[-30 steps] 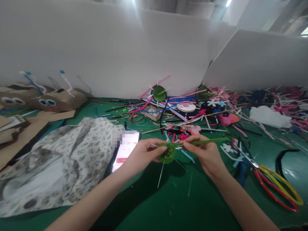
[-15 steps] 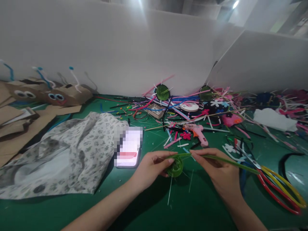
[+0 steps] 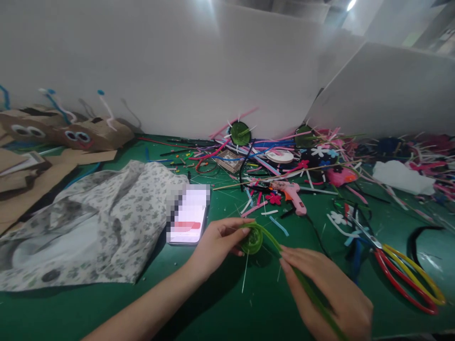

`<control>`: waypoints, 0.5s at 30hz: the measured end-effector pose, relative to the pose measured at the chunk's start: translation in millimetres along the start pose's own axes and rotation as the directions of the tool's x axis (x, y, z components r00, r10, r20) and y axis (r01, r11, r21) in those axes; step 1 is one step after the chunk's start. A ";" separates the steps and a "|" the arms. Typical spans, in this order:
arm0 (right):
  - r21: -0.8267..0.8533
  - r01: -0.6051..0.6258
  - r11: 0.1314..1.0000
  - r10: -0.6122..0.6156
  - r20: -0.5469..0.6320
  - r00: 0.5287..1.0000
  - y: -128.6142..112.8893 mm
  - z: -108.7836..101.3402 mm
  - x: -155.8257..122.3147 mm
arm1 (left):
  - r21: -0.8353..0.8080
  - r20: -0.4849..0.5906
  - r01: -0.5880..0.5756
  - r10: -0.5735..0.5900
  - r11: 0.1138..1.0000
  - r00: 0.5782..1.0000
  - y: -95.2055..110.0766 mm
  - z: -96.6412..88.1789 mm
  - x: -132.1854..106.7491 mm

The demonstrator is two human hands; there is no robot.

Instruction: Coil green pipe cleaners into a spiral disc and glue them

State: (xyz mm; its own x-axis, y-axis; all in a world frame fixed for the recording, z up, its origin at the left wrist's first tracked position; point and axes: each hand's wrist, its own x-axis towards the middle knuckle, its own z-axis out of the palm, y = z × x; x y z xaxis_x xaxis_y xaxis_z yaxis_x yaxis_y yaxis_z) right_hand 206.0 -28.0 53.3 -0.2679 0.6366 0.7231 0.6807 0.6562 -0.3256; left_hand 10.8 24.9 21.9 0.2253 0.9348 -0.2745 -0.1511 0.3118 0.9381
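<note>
A green pipe cleaner is wound into a flat spiral coil (image 3: 252,239), pinched at its left rim by my left hand (image 3: 221,239). From the coil's top, the loose length of green pipe cleaner (image 3: 270,238) bends down to the right. My right hand (image 3: 320,284) grips this length between thumb and fingers, a short way from the coil. Its tail passes under the palm toward the bottom edge. Both hands are above the green table, and thin glue-like strands hang below the coil.
A lit phone (image 3: 189,213) lies beside a patterned cloth (image 3: 106,222) at left. Red-and-yellow-handled scissors (image 3: 408,270) rest at right. Behind the hands are a pink glue gun (image 3: 291,195), pipe cleaner scraps and finished green discs (image 3: 241,134). Brown cardboard figures (image 3: 81,137) stand at far left.
My right hand has moved down and toward me, swinging the loose pipe cleaner from nearly level to slanting downward around the coil. My left hand keeps its pinch on the coil.
</note>
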 end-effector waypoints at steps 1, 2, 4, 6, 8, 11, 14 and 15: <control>-0.027 0.030 0.999 -0.030 -0.008 1.000 -3.6 -1.5 1.2 | 0.018 -0.012 -0.010 0.010 1.000 1.000 0.1 0.5 -0.2; -0.045 0.045 0.998 -0.046 -0.010 0.999 -6.9 -3.5 3.0 | 0.033 -0.021 -0.022 0.023 0.999 1.000 0.3 0.9 -0.4; -0.056 0.023 0.998 -0.023 -0.002 1.000 -12.3 -7.9 7.5 | 0.055 -0.034 -0.043 0.045 0.998 0.998 0.4 1.5 -0.6; -0.052 -0.021 0.998 0.021 0.011 1.000 -16.4 -10.4 10.5 | 0.055 -0.044 -0.043 0.045 0.998 0.998 0.3 1.6 -0.6; -0.028 -0.014 1.000 0.015 0.044 0.999 -20.4 -7.4 9.3 | 0.032 -0.056 -0.027 0.029 0.999 0.998 -0.4 1.3 -0.2; 0.052 -0.014 0.999 0.011 0.070 0.998 -27.4 9.1 -2.0 | -0.044 -0.080 -0.003 -0.001 0.999 0.997 -1.5 0.3 1.0; 0.134 -0.125 0.983 0.119 0.046 0.992 -30.0 30.5 -18.4 | -0.136 -0.085 0.037 -0.049 0.990 0.995 -0.8 -1.5 2.2; 0.160 -0.154 0.975 0.146 0.061 0.987 -28.7 36.0 -23.1 | -0.163 -0.084 0.054 -0.068 0.985 0.994 -0.1 -2.1 2.5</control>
State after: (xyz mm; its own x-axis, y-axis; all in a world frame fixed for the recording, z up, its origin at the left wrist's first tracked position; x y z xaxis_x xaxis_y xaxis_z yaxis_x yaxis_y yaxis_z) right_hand 168.1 -47.0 24.0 -0.2062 0.7492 0.6294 0.5963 0.6062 -0.5263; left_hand 9.4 27.5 20.7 0.1538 0.9223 -0.3546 -0.2933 0.3853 0.8749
